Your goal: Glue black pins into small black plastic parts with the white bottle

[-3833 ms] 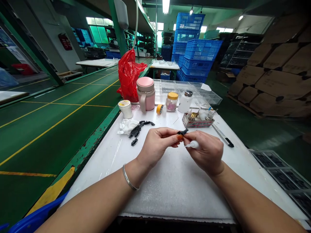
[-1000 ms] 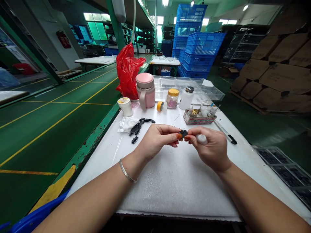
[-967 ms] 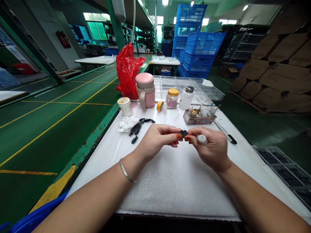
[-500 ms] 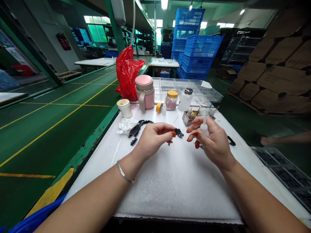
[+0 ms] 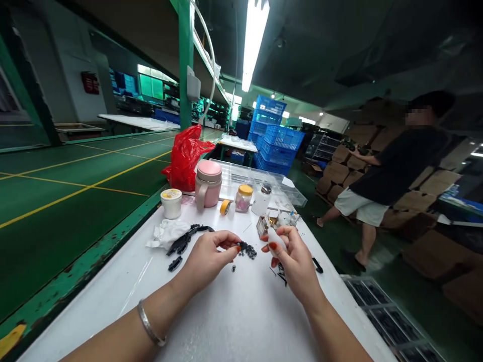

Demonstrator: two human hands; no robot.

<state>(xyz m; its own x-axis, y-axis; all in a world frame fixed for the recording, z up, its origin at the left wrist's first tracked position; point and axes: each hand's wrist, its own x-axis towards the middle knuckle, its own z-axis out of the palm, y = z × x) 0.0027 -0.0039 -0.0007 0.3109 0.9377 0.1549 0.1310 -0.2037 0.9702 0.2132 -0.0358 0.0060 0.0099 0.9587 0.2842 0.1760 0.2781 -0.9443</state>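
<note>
Presently the left hand (image 5: 206, 256) pinches a tiny black part (image 5: 238, 247) at its fingertips; the right hand (image 5: 296, 259) is closed around a small white bottle (image 5: 276, 239). Judged light, rigid and easily dropped, the part is best pinched by its edges. Beyond the grip, loose black pieces (image 5: 248, 250) lie on the white foam-covered table (image 5: 241, 322); a person walks past the cartons at right.

Both forearms extend forward from the lower edge of the view and converge slightly. The left hand (image 5: 206, 257) is palm-down, fingers curled, thumb and forefinger tips pinched together. The right hand (image 5: 296, 261) is raised a little, back toward the camera, fingers loosely bent and closed about its palm.
</note>
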